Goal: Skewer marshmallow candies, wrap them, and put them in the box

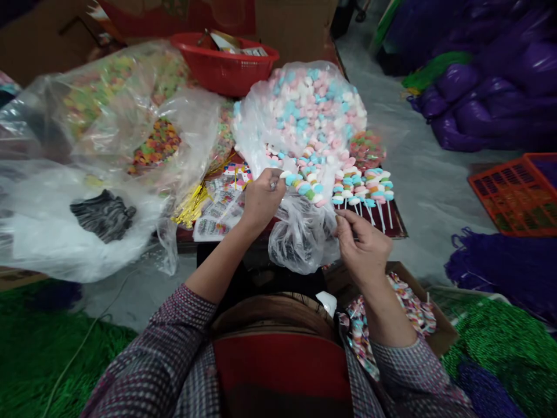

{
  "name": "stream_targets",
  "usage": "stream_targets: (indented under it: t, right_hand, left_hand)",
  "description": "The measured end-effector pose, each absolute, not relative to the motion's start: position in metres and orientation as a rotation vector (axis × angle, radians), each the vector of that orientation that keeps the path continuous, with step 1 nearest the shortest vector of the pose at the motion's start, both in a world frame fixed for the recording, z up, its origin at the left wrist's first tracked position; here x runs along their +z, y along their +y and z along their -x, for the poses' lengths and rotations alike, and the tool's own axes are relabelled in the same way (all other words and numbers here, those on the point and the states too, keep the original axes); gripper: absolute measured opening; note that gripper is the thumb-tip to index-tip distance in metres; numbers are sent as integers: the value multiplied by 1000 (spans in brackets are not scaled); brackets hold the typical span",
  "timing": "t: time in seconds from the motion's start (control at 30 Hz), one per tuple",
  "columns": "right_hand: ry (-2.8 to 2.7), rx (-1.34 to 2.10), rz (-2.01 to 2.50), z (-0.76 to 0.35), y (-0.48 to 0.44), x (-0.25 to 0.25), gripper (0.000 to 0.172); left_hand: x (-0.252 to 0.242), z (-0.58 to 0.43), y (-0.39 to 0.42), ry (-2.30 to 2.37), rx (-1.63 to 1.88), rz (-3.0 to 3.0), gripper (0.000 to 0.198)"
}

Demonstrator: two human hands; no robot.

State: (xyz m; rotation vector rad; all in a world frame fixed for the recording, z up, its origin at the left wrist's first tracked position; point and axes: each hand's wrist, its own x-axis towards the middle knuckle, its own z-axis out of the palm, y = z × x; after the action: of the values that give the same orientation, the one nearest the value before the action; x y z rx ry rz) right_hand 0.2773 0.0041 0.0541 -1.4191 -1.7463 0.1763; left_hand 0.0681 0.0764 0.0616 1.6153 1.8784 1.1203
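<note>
A skewer of pastel marshmallows and gummy candy (304, 188) slants between my two hands, over the table's front edge. My left hand (264, 196) pinches its upper left end, by a white marshmallow. At the lower right end, the fingertips of my right hand (363, 242) are closed where the stick comes out; the stick itself is mostly hidden. Just beyond lies an open clear bag of pink, white and blue marshmallows (313, 107), its crumpled plastic (302, 238) hanging over the edge beneath the skewer. To the right, several finished marshmallow skewers (363, 186) lie in a row, sticks toward me.
Printed wrappers (220, 212) and gold twist ties (192, 206) lie left of my left hand. Bags of gummy rings (156, 142) cover the table's left side. A red basket (224, 64) stands behind. A carton of wrapped candy (420, 302) sits below my right arm.
</note>
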Motion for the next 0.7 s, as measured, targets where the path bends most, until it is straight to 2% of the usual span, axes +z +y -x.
stream_targets:
  t: [0.33,0.7]
  right_hand:
    - [-1751,148,1418,-273,1,54,22]
    - [-1692,286,1429,-268,1,51,22]
  left_hand:
    - [57,-65,76,1878,1118,-1637,22]
    - [56,-64,74,1852,1058,-1688,28]
